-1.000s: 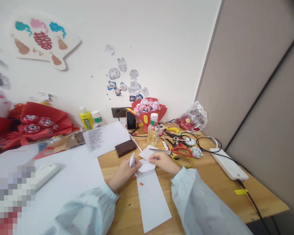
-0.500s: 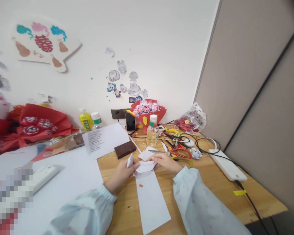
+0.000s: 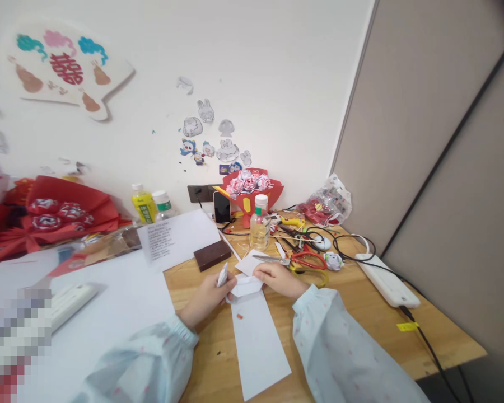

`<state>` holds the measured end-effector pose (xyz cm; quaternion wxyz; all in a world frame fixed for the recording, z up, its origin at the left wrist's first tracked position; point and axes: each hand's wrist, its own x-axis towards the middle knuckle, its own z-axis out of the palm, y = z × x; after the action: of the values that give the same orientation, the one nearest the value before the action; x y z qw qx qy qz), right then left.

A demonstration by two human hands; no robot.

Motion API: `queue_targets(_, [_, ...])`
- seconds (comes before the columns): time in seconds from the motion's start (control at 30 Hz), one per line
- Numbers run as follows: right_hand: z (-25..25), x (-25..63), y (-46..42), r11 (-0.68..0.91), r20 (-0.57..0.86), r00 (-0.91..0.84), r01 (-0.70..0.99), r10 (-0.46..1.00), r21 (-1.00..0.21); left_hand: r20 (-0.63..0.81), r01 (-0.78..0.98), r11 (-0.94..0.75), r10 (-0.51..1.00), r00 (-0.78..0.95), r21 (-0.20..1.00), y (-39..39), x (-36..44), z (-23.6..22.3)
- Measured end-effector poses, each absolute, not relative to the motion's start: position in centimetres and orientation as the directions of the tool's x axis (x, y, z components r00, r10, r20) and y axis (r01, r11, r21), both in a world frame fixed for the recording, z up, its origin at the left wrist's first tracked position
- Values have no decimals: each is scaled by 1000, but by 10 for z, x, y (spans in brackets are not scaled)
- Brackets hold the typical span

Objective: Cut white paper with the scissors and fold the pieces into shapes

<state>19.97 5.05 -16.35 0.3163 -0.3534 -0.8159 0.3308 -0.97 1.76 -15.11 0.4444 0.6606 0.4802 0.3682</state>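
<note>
A plain white wall rose behind the wooden table, evenly lit. High on its left hung a fan-shaped cutout bearing a red double-happiness character, its shadow falling beside it. Cartoon-animal stickers clustered above a dark socket plate. At right stood a beige-grey partition, crossed by a slanting dark strip.

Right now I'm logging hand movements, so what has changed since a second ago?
Only the right hand changed slightly: its fingers shifted a little at the right end of the folded paper. Nothing was visibly picked up or released. The left hand keeps hold of the paper's left end; the long paper strip, brown box and bottle stayed put.
</note>
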Motion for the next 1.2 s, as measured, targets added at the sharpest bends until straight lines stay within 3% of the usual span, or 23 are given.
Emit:
queue_targets(0.23, [-163, 185, 44, 584, 270, -610, 400, 745, -707, 60, 371, -174, 953, 298, 912, 12, -1, -151])
queue_targets(0.5, [-167, 201, 54, 325, 65, -619, 317, 782, -891, 70, 391, -198, 946, 317, 899, 10, -5, -145])
queue_targets(1.2, [-164, 207, 59, 273, 117, -555, 208, 824, -939, 60, 349, -180, 943, 327, 920, 16, -13, -149])
